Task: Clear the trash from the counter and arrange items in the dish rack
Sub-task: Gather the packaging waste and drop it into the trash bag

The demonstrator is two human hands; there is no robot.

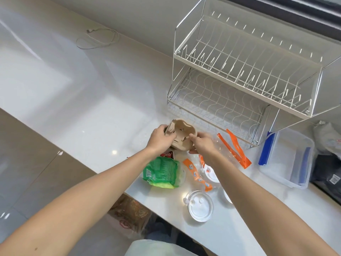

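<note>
Both hands hold a beige pulp cup carrier (181, 133) above the white counter (110, 115), just in front of the dish rack. My left hand (161, 138) grips its left edge. My right hand (201, 143) grips its right side from below and in front. The white two-tier wire dish rack (239, 71) stands at the back right with nothing in it. Below my hands lie a green crumpled wrapper (162, 172), a red packet (167, 155), clear bags with orange strips (234, 146) and a clear round lid (200, 206).
A clear container with a blue lid (287, 159) sits right of the rack, with dark bags (328, 174) beyond it. A white cable (97, 38) lies at the counter's back. A bag with red print (129, 213) stands on the floor below the counter edge.
</note>
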